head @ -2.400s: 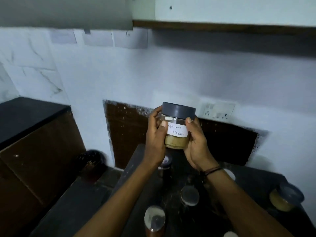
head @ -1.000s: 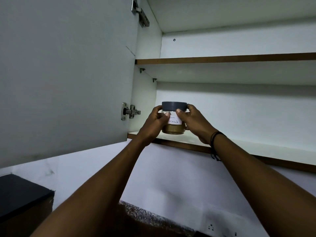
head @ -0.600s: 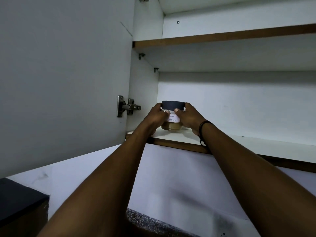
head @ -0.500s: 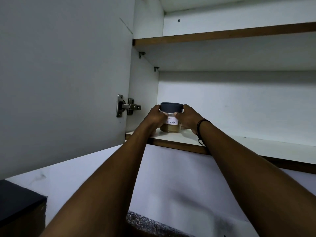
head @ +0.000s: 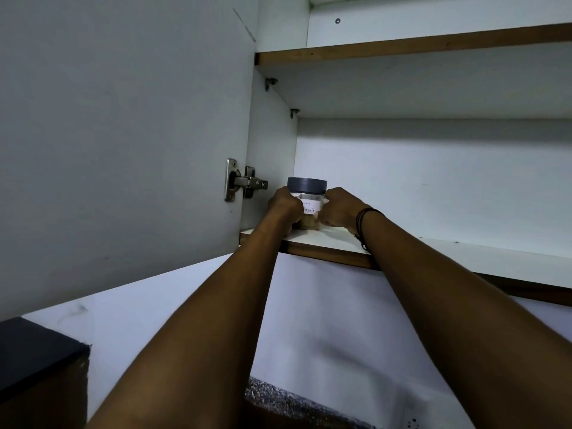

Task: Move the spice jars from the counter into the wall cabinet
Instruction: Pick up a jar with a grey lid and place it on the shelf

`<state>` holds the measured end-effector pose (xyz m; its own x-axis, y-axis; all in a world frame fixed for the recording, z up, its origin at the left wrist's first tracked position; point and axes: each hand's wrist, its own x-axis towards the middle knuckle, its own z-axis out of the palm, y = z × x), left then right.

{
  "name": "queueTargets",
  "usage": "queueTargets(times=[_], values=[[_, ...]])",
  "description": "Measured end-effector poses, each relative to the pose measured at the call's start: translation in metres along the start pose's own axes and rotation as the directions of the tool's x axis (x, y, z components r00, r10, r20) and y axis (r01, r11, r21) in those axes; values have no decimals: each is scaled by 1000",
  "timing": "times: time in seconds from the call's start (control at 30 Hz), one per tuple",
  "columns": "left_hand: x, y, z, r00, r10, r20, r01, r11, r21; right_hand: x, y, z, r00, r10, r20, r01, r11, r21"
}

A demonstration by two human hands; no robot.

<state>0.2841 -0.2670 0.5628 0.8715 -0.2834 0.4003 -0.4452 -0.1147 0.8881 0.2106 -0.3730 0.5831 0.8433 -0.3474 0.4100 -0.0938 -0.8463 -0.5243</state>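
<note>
The fingers (head: 322,215) of both hands are curled around one spice jar (head: 307,203), grasping it from either side. The left hand (head: 285,206) wraps the jar's left flank, and the right hand (head: 339,210) covers its right flank, with one fingertip pressed near the lower edge of the white paper label (head: 309,206). Between the two hands only a narrow strip of the jar shows: the label with handwriting that ends in "asala", and below it a band of tan powder behind clear plastic. The dark grey lid (head: 306,185) sits above both hands, uncovered.

The jar stands upright at the left end of the lower shelf (head: 334,241) inside the wall cabinet (head: 433,168), close to the cabinet's left side panel. Its base appears to meet the shelf board, though the hands hide most of the contact line, so I cannot tell for certain that it rests there.

A dark cord bracelet (head: 362,218) circles the right wrist. Both forearms stretch up from the bottom of the view toward the shelf. The cabinet door (head: 123,134) hangs open at left, held by a metal hinge (head: 243,184) just beside the left hand. A second shelf (head: 402,46) runs above. Low at left is the corner of a dark table (head: 34,351).
</note>
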Motion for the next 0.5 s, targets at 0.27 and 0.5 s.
queueTargets(times=[0.27, 0.5], values=[[-6, 3, -6, 975, 58, -215, -14, 980, 201, 0, -10, 13, 995, -77, 60, 80, 996, -44], [-12, 3, -14, 972, 67, -225, -7, 966, 257, -8, -14, 15, 991, -93, 93, 102, 991, -91]])
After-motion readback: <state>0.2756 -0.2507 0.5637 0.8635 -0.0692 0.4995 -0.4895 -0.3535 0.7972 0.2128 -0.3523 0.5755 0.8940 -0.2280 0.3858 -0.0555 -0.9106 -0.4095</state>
